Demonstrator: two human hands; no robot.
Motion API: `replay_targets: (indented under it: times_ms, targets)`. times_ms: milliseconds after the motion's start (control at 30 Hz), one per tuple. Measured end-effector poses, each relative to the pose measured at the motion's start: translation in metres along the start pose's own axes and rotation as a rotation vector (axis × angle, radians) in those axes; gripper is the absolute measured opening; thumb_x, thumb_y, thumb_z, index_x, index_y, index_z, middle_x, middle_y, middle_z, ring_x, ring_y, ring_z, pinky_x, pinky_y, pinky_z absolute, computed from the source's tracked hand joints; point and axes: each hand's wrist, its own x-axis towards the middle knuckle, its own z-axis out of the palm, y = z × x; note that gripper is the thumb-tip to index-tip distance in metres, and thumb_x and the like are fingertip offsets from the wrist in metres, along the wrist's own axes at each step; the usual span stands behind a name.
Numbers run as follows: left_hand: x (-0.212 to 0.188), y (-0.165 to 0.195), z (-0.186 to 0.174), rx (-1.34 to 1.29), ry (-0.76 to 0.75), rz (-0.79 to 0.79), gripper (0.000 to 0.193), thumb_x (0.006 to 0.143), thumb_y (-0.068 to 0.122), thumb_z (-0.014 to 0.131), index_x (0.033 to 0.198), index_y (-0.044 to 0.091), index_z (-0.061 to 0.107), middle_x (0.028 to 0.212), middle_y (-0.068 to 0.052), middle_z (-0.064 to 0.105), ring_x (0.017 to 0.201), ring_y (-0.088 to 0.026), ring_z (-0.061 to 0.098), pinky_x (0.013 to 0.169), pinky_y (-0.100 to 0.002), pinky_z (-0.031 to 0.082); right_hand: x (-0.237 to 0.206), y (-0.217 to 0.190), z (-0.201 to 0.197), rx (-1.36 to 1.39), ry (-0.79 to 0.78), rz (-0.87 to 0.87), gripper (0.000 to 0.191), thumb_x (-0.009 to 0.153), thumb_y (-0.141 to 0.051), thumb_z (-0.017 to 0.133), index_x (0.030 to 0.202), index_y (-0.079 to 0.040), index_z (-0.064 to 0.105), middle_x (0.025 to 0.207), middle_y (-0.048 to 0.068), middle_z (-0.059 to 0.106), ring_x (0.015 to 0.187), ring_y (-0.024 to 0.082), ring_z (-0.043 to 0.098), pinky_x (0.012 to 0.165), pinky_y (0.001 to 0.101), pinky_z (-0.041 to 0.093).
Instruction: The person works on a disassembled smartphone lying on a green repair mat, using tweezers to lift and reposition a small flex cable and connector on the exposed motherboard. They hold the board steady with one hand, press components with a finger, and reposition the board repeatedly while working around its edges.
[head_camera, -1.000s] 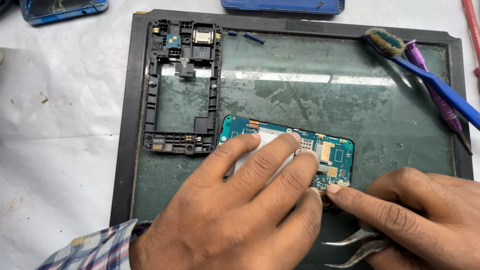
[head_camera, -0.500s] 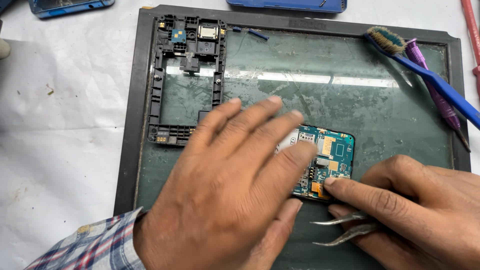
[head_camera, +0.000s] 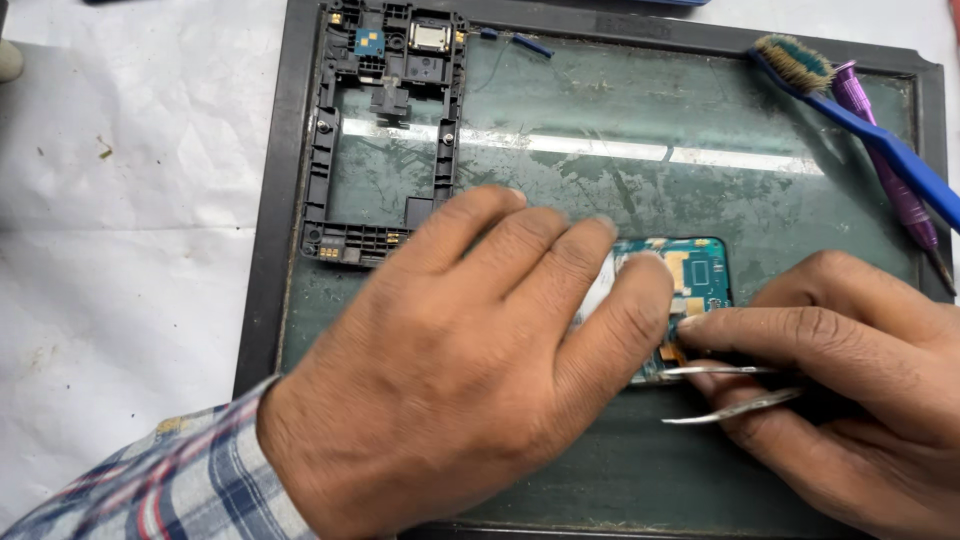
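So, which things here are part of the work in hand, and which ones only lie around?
In use:
- left hand, pressing flat on the green circuit board
- right hand, holding metal tweezers at the board's edge
- dark glass-topped work mat underneath

Lying about:
- black phone frame
- blue brush
- purple screwdriver
- small blue piece

Shiny metal tweezers (head_camera: 735, 390), scuffed glass mat (head_camera: 600, 200)

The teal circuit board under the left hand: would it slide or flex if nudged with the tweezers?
The circuit board lies flat on the smooth glass mat, so it would probably slide, though the left hand presses it down. It looks thin yet rigid, likely light. Its exposed components seem fragile near the tweezers.
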Motion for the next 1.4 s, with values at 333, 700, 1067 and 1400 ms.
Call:
replay_targets:
  times_ms: [333,700,1067,1400]
  targets:
    - [0.004,-0.005,-0.007,-0.111,-0.016,-0.019,0.052,0.086,0.029,0.069,0.125,-0.004,0.058,0.11,-0.02,0.071,0.1,-0.032,0.071,0.09,-0.048,0.055,-0.002,0.006,-0.002,0.028,-0.043,0.042,0.029,0.083,-0.015,0.081,0.112,-0.013,0.079,0.092,0.001,0.067,0.07,0.006,0.068,0.057,0.0208,0.053]
    - [0.003,-0.003,-0.006,0.094,0.027,0.102,0.029,0.106,0.026,0.066,0.12,0.001,0.062,0.101,-0.025,0.072,0.094,-0.032,0.073,0.08,-0.042,0.058,-0.004,0.006,-0.001,0.06,-0.03,0.062,0.025,0.087,-0.02,0.078,0.111,-0.013,0.078,0.094,0.002,0.065,0.072,0.006,0.068,0.057,0.0206,0.053]
    - [0.007,0.001,-0.011,-0.002,-0.018,0.034,0.042,0.089,0.029,0.067,0.117,-0.002,0.063,0.1,-0.02,0.071,0.091,-0.029,0.072,0.074,-0.039,0.059,-0.004,0.002,-0.001,0.051,-0.024,-0.004,0.03,0.082,-0.02,0.081,0.111,-0.014,0.077,0.095,0.001,0.067,0.075,0.006,0.066,0.061,0.0206,0.052]
    - [0.005,0.005,-0.007,0.093,0.041,0.103,0.023,0.101,0.022,0.062,0.11,0.001,0.064,0.095,-0.03,0.073,0.096,-0.04,0.076,0.077,-0.044,0.063,-0.013,-0.001,0.003,0.032,0.049,0.06,0.035,0.076,-0.023,0.086,0.109,-0.014,0.079,0.101,0.005,0.061,0.078,0.01,0.065,0.065,0.0238,0.053]
